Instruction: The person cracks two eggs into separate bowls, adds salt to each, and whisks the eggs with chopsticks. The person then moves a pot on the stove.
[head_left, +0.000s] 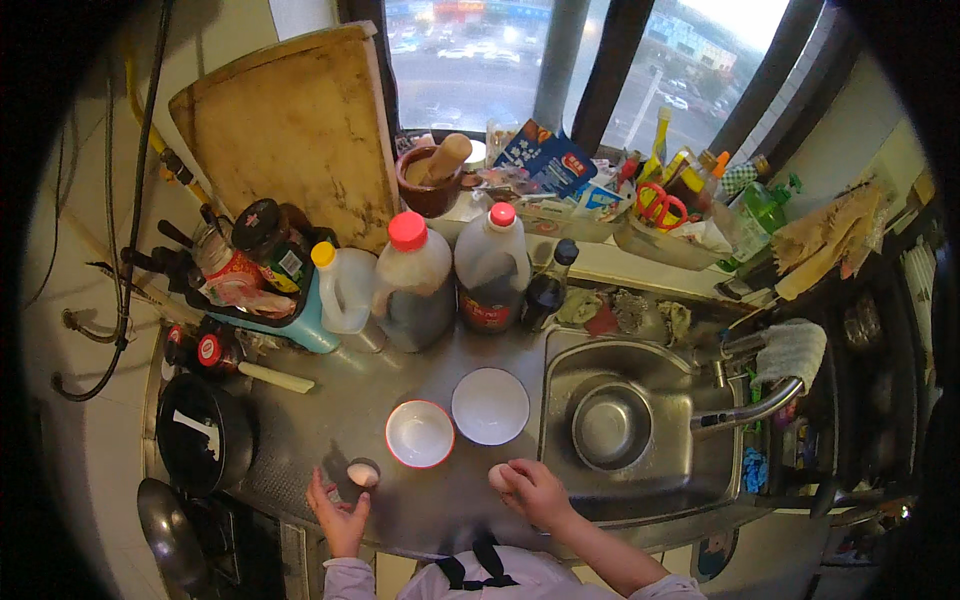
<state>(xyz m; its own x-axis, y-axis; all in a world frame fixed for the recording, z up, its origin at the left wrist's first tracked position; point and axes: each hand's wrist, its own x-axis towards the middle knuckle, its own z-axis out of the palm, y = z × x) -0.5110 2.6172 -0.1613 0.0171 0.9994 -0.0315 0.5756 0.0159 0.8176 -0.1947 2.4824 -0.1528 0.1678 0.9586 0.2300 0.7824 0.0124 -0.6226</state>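
An egg (500,477) is in my right hand (536,494), fingers closed round it, just below the white bowl on the steel counter. My left hand (339,515) has its fingers spread and holds nothing. Beside its fingertips a second egg (363,474) lies on the counter. Beyond the hands stand two bowls: a smaller white bowl (420,434) with a red rim, and a larger white bowl (490,406) right behind it to the right. No contents show in either bowl.
The sink (690,470) at the right holds a steel basin (611,426) by the faucet (750,408). Large jugs (415,290) and a dark bottle (547,290) line the back. A black pot (203,435) stands left, near a cleaver-like tool with a pale handle (276,377).
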